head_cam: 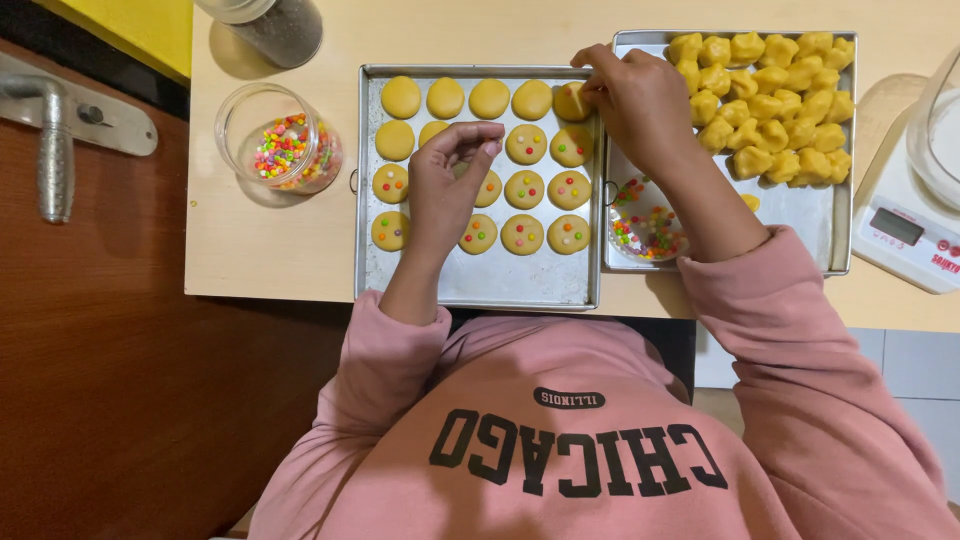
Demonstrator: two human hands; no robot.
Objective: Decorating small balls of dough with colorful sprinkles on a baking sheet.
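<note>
L hand [445, 185] fingers pinched, contents unclear | R hand [640, 100] fingers gripping dough piece [570, 100] over tray [480, 285]

Bare tray floor [520, 280] lies open below the cookie rows [520, 190]. A candy jar [285, 150] blocks the counter [270, 250] on the left; dough lumps [770, 100] and a candy bowl [645, 230] crowd the right tray [800, 215].

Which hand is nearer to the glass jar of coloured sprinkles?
The left hand. It hovers over the cookie tray, just right of the jar. The right hand is farther right, at the tray's top right corner.
</note>
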